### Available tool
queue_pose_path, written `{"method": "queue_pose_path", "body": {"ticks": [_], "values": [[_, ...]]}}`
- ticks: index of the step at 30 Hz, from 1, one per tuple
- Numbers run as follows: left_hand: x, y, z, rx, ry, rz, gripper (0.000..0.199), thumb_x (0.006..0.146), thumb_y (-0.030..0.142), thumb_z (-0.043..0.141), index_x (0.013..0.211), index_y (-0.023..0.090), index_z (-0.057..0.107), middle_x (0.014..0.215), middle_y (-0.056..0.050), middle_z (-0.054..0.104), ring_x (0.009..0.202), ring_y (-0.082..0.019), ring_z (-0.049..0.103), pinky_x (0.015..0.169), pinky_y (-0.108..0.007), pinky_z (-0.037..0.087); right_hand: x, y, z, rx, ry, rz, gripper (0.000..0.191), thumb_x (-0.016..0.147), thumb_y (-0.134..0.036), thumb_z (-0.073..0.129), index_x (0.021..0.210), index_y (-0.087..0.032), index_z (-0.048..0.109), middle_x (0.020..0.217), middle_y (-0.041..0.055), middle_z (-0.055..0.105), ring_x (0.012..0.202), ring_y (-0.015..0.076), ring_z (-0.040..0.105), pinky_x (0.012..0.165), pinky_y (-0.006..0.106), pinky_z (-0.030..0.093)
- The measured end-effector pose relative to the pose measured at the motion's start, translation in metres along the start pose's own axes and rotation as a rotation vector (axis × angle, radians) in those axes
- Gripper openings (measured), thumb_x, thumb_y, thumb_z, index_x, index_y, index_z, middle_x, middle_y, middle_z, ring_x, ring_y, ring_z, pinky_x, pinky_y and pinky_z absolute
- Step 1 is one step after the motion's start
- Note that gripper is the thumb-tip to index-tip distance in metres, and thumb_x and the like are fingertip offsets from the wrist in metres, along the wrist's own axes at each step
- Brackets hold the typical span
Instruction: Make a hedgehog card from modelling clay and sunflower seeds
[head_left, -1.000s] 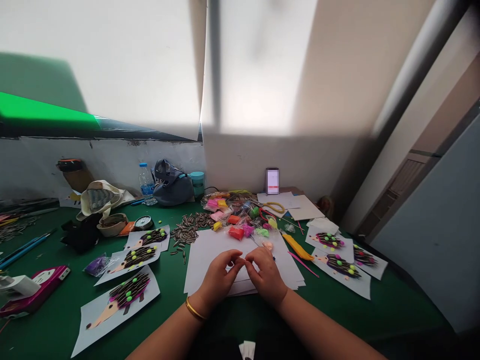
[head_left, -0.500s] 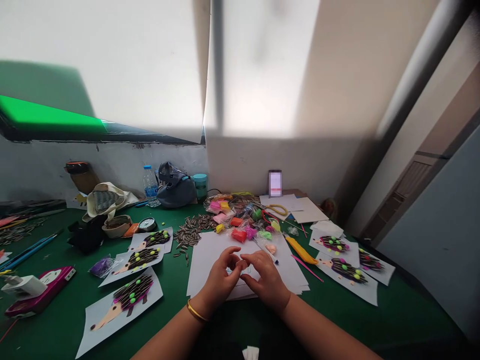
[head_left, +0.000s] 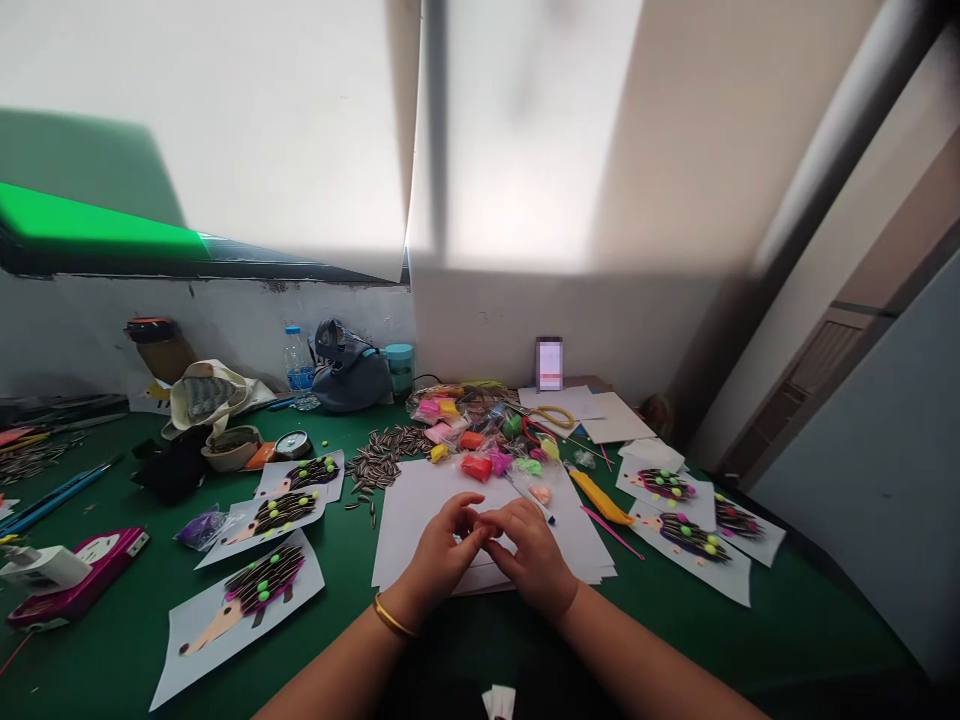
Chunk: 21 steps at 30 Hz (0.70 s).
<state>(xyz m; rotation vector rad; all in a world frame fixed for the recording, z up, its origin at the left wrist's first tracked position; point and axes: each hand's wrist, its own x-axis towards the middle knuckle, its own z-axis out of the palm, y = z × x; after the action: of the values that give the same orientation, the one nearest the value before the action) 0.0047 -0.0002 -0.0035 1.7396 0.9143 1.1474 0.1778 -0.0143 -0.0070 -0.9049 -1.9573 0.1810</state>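
Over a stack of white paper (head_left: 405, 510), my left hand (head_left: 444, 545) and my right hand (head_left: 531, 540) meet with their fingertips pressed together. Between them is what looks like a small piece of peach clay, mostly hidden by the fingers and close to them in colour. Both hands are closed with curled fingers. Just beyond my right hand lie a packet of peach clay (head_left: 539, 493) and a pen (head_left: 551, 518), partly covered by the hand. A red clay packet (head_left: 477, 466) and other coloured packets sit at the paper's far edge.
Sunflower seeds (head_left: 386, 455) are heaped left of the packets. Hedgehog picture cards (head_left: 202, 610) lie on both sides. To the right are a yellow cutter (head_left: 600, 497), a pink tool (head_left: 611, 532) and scissors (head_left: 553, 415). A phone (head_left: 550, 363) leans on the wall.
My fingertips have closed in tighter, and the small peach piece that showed between them is now mostly covered. The view has shifted slightly; the things on the table have stayed put.
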Motion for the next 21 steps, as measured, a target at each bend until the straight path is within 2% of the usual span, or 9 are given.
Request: {"method": "queue_pose_path", "body": {"ticks": [6,12,15,18,21], "values": [[0.0015,0.0056,-0.0002,-0.059,-0.006,-0.021,0.038,0.086,0.039,0.064,0.116,0.019,0.054,0.086,-0.003,0.071,0.082,-0.019,0.068,0.076,-0.034,0.053,0.0003,-0.0009,-0.0007,-0.006,0.001,0.025,0.021,0.091,-0.028,0.064,0.111,-0.025,0.065,0.086,0.0021,0.068,0.085,0.0213,0.059,0.079,0.038,0.042],[0.0003,-0.0008,-0.0019,-0.048,-0.016,-0.034,0.039,0.090,0.042,0.058,0.122,0.019,0.054,0.095,-0.006,0.070,0.089,-0.021,0.067,0.081,-0.036,0.053,0.0007,-0.0022,-0.0017,-0.018,0.032,0.023,0.019,0.093,-0.033,0.061,0.110,-0.025,0.065,0.086,0.0027,0.068,0.085,0.0210,0.060,0.080,0.038,0.043],[0.0006,0.0009,-0.0025,0.025,-0.028,-0.031,0.031,0.093,0.042,0.053,0.112,0.019,0.062,0.102,-0.007,0.069,0.094,-0.021,0.065,0.085,-0.036,0.052,0.0007,-0.0031,-0.0015,-0.023,0.043,0.014,0.018,0.093,-0.032,0.061,0.109,-0.025,0.065,0.086,0.0028,0.068,0.086,0.0215,0.060,0.081,0.038,0.043],[0.0014,0.0053,-0.0030,0.131,-0.063,0.027,0.029,0.095,0.042,0.050,0.097,0.020,0.068,0.096,-0.006,0.069,0.092,-0.021,0.063,0.086,-0.035,0.050,0.0008,-0.0040,-0.0017,-0.035,0.039,0.010,0.018,0.093,-0.030,0.062,0.109,-0.025,0.066,0.085,0.0023,0.067,0.085,0.0212,0.059,0.079,0.038,0.042],[0.0024,0.0080,-0.0036,0.209,-0.080,0.072,0.030,0.094,0.043,0.051,0.091,0.021,0.071,0.089,-0.005,0.068,0.087,-0.021,0.062,0.082,-0.034,0.050,0.0009,-0.0040,-0.0023,-0.052,0.019,0.014,0.019,0.092,-0.028,0.063,0.110,-0.027,0.067,0.083,0.0016,0.067,0.084,0.0205,0.059,0.079,0.037,0.043]]}}
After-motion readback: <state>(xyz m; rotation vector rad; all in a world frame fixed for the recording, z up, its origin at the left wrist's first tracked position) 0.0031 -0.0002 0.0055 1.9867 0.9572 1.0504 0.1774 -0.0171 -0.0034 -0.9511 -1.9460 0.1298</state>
